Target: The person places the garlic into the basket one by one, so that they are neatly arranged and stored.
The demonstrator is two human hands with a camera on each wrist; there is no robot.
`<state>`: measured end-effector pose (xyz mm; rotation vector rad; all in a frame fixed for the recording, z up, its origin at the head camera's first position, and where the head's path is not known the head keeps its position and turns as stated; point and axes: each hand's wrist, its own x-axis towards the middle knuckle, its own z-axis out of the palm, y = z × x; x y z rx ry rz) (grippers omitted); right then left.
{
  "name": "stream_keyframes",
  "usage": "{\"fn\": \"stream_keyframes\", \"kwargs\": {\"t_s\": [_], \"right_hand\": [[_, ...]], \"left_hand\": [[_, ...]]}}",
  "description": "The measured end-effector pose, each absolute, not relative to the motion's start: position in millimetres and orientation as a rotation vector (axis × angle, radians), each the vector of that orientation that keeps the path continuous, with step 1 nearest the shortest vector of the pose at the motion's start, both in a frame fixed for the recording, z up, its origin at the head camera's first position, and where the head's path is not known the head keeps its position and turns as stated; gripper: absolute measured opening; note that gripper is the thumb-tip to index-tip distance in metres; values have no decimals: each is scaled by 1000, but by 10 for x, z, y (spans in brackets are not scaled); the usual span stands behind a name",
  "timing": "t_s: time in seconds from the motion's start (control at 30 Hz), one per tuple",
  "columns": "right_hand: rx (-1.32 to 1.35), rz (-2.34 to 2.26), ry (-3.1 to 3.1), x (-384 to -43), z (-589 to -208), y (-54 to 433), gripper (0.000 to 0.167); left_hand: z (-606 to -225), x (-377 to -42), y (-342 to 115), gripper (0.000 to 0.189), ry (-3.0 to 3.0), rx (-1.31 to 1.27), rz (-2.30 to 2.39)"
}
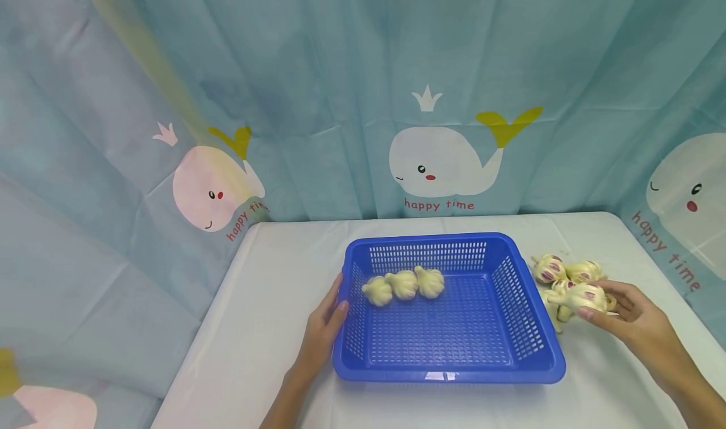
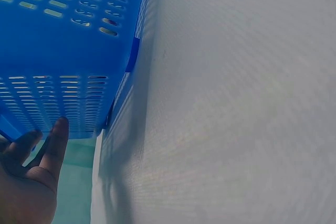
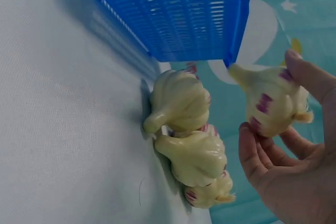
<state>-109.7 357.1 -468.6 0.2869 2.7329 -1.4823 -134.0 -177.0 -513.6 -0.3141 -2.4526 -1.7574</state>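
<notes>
My right hand (image 1: 638, 325) pinches a garlic bulb (image 3: 270, 100) between thumb and fingertips, just past the right side of a blue plastic basket (image 1: 391, 375). Pale with purple patches, the bulb is held above the table, its stem pointing toward the basket. Below and behind it lies a pile of several garlic bulbs (image 3: 197, 156), partly hidden in the head view. My left hand (image 1: 317, 337) rests at the basket's left side, its fingers (image 2: 55, 145) fairly straight against the slotted wall. Inside the basket, three garlic bulbs (image 1: 404, 285) sit in a row toward the back left.
A white cloth covers the table (image 1: 272, 284). Behind it hangs a blue-green curtain (image 1: 329, 164) printed with whales, which also runs along both sides. The basket stands between the hands, with the garlic pile close to its right wall.
</notes>
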Motion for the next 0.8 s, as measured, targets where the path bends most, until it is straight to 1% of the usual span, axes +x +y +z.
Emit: {"fn": "stream_keyframes", "kwargs": {"t_s": [0.1,0.23,0.33,0.4,0.57,0.7,0.8], "right_hand": [[249,-1524,2746,-1088,-4699,3567,67],[241,-1506,2781,-1100,-4691,3547,75],[237,-1508,2798,-1106,-4687,3534,70],[189,-1549,2802,-1111,-4687,3528,67],[24,-1620,2830,-1129,-4660,3516,67],[-46,-1661,2851,-1149,-4637,3496,62],[-109,-1718,2832,-1159,-4619,3478,63]], "left_hand": [[-5129,-1337,-1770,57,-2453,-312,-1762],[-5118,-1337,-1768,57,-2450,-309,-1768],[-5118,-1341,-1769,57,-2444,-314,-1770],[-5125,-1346,-1772,57,-2442,-321,-1769],[-5126,-1348,-1775,57,-2437,-326,-1771],[-5111,-1340,-1770,57,-2438,-315,-1783],[-5106,-1337,-1769,58,-2443,-312,-1778]]}}
